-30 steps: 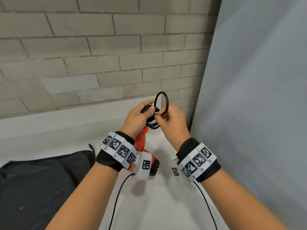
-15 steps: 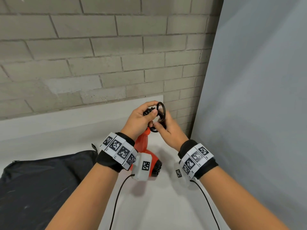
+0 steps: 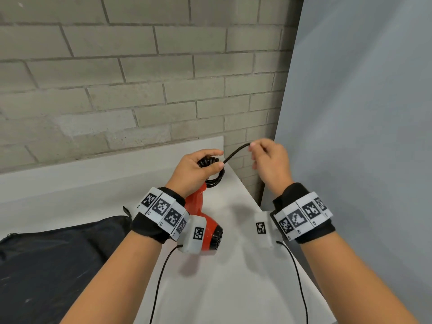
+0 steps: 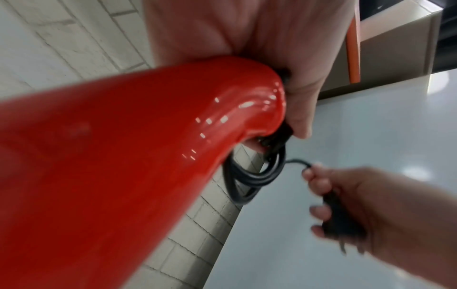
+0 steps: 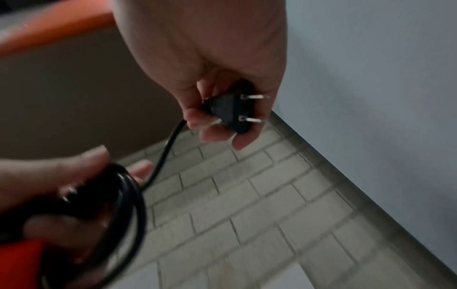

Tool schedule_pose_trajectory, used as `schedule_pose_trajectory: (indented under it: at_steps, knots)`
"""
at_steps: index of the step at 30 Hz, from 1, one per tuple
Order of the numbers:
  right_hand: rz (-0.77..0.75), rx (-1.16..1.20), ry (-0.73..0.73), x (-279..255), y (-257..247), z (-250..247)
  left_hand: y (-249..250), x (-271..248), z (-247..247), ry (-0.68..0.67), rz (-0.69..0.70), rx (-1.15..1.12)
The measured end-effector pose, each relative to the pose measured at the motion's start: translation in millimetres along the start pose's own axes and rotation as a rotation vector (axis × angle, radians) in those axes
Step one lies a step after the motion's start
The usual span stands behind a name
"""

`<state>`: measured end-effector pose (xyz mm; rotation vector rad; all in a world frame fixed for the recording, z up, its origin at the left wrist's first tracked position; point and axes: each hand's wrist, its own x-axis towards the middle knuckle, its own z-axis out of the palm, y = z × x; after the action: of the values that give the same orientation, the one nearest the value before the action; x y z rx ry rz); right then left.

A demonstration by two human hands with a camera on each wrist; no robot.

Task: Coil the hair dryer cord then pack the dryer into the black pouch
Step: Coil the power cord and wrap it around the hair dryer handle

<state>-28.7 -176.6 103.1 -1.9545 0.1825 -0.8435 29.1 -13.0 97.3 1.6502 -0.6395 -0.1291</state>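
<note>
Nearby, pouch (image 3: 46, 265) lay at lower left on table (image 3: 233, 288) | dryer (image 3: 205, 228) hung nose-down above table under left wrist | left hand (image 3: 195, 170) gripped handle end and coiled cord (image 3: 216, 177) | right hand (image 3: 271, 163) pinched plug (image 5: 231, 110), cord running straight from coil | brick wall (image 3: 117, 90) stood beyond

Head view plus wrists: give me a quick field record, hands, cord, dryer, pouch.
left hand: grips the coil at the dryer's handle end
right hand: holds the plug, prongs exposed
cord: one short free run from coil to right hand, raised off the table
dryer: red, held up above the table
pouch: black, lying on the table at left, dryer not in it
stage: coiling nearly done, packing not started
</note>
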Motion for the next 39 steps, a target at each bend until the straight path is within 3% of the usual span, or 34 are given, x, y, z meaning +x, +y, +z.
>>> schedule_pose_trajectory:
  at_steps: [5,7,9,12,19,22,27,33,39]
  knots:
    - [-0.182,0.090,0.047,-10.1,-43.0,-6.8,1.0,-0.8,8.1,0.003,0.042,-0.004]
    - [-0.202,0.142,-0.014,-16.3,-49.6,-7.7,0.7,-0.7,10.0,0.034,0.051,-0.023]
    - [-0.206,0.181,-0.172,-18.6,-50.2,-10.0,-0.2,0.3,9.8,0.061,0.033,-0.061]
    - [-0.155,0.092,-0.396,-14.7,-37.5,-16.5,-1.8,3.3,1.9,0.133,-0.015,-0.134]
    - [0.062,-0.336,-0.545,-9.9,-4.9,-21.9,-4.8,6.9,-11.5,0.143,-0.066,-0.118]
    - [0.032,-0.258,-0.453,-10.2,-9.5,-17.3,-4.7,6.8,-5.9,0.179,-0.076,-0.113]
    - [-0.023,0.259,-0.331,-14.4,-25.9,-2.2,-3.2,7.0,2.6,0.158,-0.073,-0.177]
    - [-0.079,0.148,-0.168,-31.0,-16.0,26.9,0.8,4.6,6.3,0.102,-0.131,-0.349]
    - [-0.187,-0.092,-0.076,-37.1,-6.6,44.4,7.1,-0.3,10.1,0.019,-0.098,-0.207]
